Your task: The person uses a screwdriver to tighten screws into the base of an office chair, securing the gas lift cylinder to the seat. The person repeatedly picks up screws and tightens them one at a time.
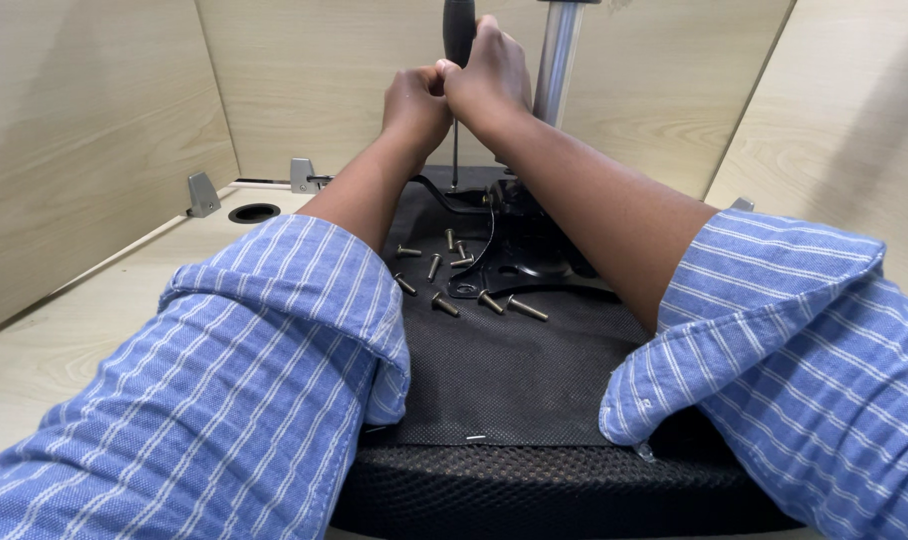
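Both my hands are wrapped around a screwdriver with a black handle, held upright. My left hand grips it low on the handle, and my right hand closes over it from the right. The thin shaft runs straight down onto a black metal mechanism plate fixed on the underside of an upturned chair seat covered in black fabric. Several loose screws lie on the fabric just in front of the plate.
A chrome gas-lift column rises from the plate right beside my right hand. The seat rests on a light wooden desk enclosed by wooden partitions, with grey brackets and a round cable hole at the back left.
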